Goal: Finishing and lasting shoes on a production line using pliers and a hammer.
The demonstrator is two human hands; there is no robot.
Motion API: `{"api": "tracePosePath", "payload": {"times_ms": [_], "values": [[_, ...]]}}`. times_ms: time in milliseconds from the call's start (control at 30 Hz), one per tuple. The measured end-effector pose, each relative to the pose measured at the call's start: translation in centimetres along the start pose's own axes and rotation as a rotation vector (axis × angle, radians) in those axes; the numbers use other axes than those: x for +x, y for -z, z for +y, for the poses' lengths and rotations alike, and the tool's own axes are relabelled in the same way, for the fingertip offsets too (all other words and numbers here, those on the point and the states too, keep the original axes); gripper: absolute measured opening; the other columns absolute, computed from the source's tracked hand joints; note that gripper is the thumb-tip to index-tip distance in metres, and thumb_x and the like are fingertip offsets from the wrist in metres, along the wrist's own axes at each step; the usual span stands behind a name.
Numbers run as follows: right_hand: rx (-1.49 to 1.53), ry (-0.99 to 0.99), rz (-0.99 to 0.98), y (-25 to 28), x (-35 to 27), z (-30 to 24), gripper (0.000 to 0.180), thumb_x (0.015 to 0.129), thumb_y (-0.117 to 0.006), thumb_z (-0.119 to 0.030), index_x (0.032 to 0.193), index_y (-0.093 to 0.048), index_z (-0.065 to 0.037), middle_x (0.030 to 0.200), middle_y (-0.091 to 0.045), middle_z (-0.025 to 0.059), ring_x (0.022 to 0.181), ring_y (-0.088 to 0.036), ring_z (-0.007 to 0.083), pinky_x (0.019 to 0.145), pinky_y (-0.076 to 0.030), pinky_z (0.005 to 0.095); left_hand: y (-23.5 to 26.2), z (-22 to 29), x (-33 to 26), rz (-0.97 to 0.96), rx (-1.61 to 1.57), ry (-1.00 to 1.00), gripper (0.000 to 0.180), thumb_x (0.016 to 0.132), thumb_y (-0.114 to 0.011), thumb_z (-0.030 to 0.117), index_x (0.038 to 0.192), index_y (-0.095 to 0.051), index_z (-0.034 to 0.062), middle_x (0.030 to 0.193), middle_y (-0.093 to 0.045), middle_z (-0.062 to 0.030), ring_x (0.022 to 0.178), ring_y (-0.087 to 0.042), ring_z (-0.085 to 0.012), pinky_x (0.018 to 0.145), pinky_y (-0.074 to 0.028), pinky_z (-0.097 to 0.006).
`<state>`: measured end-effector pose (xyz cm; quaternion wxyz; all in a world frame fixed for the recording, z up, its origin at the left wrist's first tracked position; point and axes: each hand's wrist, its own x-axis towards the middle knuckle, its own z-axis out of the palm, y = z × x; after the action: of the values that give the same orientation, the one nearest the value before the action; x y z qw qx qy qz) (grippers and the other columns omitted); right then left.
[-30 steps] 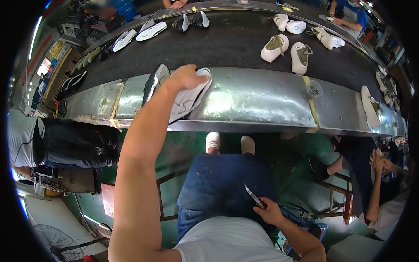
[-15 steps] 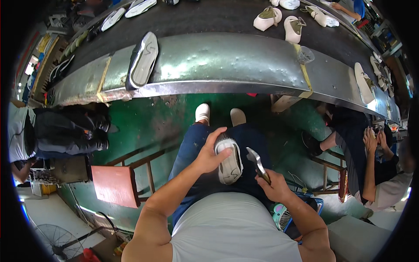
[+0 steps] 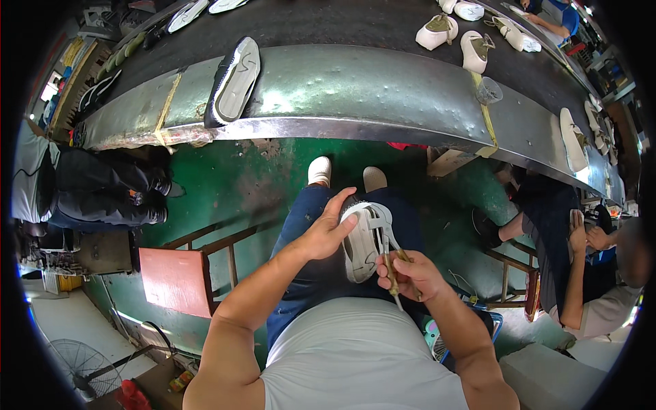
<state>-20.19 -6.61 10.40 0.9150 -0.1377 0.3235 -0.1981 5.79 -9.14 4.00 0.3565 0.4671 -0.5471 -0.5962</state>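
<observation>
Over my lap, my left hand (image 3: pixel 329 231) is wrapped round one end of a shoe upper (image 3: pixel 359 251), thumb pressed on its pale underside. The underside is turned up, with a strip across it and a dark scribble. My right hand (image 3: pixel 418 275) grips pliers (image 3: pixel 391 273) with brass-coloured handles, which stand apart. The jaws of the pliers lie at the shoe's right edge; whether they pinch the material is too small to tell. A similar dark shoe (image 3: pixel 236 85) with its pale bottom up rests on the bench's metal rim ahead.
A metal-edged bench (image 3: pixel 355 89) curves across in front, carrying cream shoes (image 3: pixel 437 32) and a clear cup (image 3: pixel 488 90). A red-topped stool (image 3: pixel 176 281) stands at my left. People (image 3: pixel 109 184) are on both sides. A fan (image 3: pixel 78 369) is at lower left.
My right hand has brought the pliers left to the shoe's edge, and the handles now show spread. The shoe has tilted slightly in my left hand. The whole view has shifted a little.
</observation>
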Motion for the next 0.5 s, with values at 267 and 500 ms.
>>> {"api": "tracePosePath", "payload": {"times_ms": [267,500], "values": [[-0.756,0.056,0.098,-0.3,0.3,-2.6,0.025,0.100,-0.054,-0.016,0.116,-0.061,0.001,0.105,-0.067,0.0086,0.093,-0.064,0.0158,0.085,-0.053,0.0321,-0.5,0.3,0.6,0.056,0.186,-0.028,0.057,0.106,-0.048,0.035,0.153,-0.028,0.0085,0.133,-0.051,-0.0150,0.124,-0.047,-0.0210,0.109,-0.036,-0.034],[-1.077,-0.035,0.245,1.1,2.1,-3.3,0.023,0.098,-0.059,-0.019,0.107,-0.062,0.002,0.084,-0.068,0.0093,0.072,-0.067,0.0187,0.066,-0.055,0.0348,-0.6,-1.1,1.8,0.119,0.039,-0.052,0.047,0.103,-0.057,0.028,0.143,-0.045,0.0078,0.123,-0.057,-0.0078,0.114,-0.052,-0.0156,0.102,-0.042,-0.030]]}}
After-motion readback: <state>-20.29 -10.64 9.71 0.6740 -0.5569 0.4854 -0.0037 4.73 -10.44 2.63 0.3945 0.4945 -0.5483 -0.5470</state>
